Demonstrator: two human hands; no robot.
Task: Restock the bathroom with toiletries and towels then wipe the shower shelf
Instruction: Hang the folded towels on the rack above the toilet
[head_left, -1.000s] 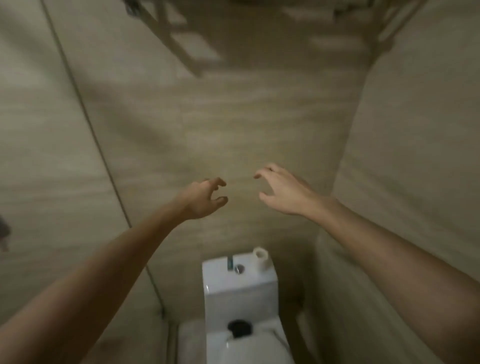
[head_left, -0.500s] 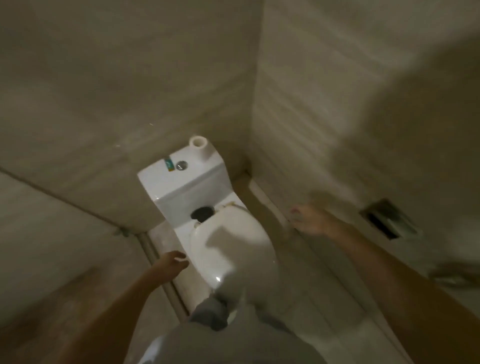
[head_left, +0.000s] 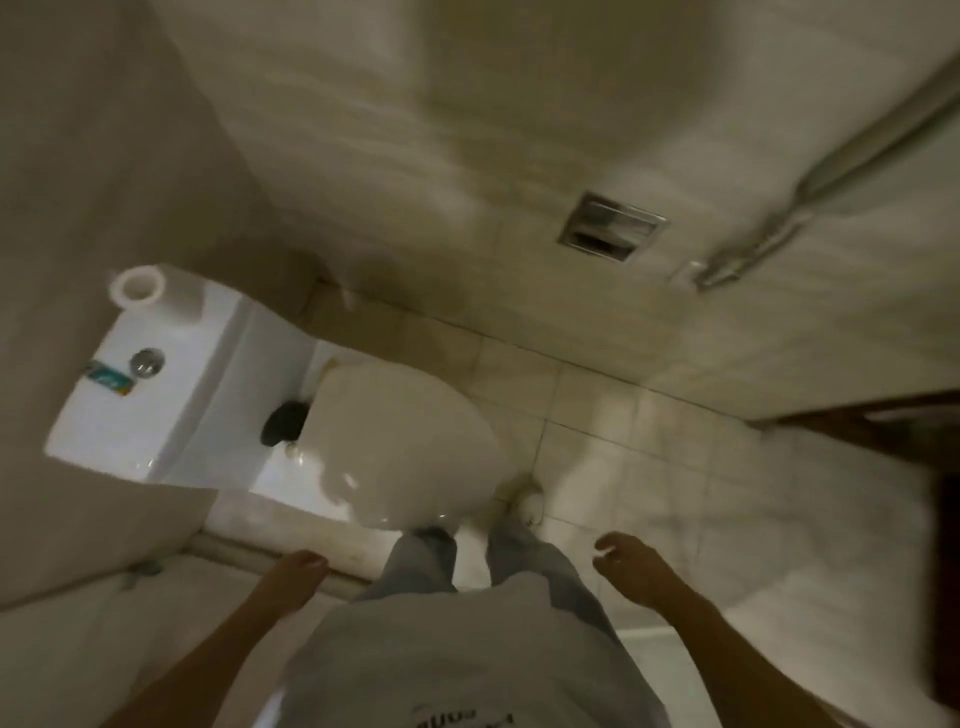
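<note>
A white toilet paper roll (head_left: 137, 287) stands upright on the far corner of the toilet tank (head_left: 156, 415). My left hand (head_left: 291, 579) hangs low beside my leg with loosely curled fingers and holds nothing. My right hand (head_left: 636, 569) hangs on the other side, fingers relaxed, also holding nothing. Both hands are well short of the toilet and the roll. A recessed metal paper holder (head_left: 612, 226) is set in the wall at the upper right. No towels or shower shelf are in view.
The toilet's lid (head_left: 400, 431) is down, right in front of my feet. A chrome bar (head_left: 769, 244) runs along the right wall. A low kerb (head_left: 234, 551) crosses the tiled floor at the left. A dark doorway edge (head_left: 893, 426) lies far right.
Both hands came down from chest height to my sides. The view swung from the wall above the tank down and rightward to the toilet, floor and side wall.
</note>
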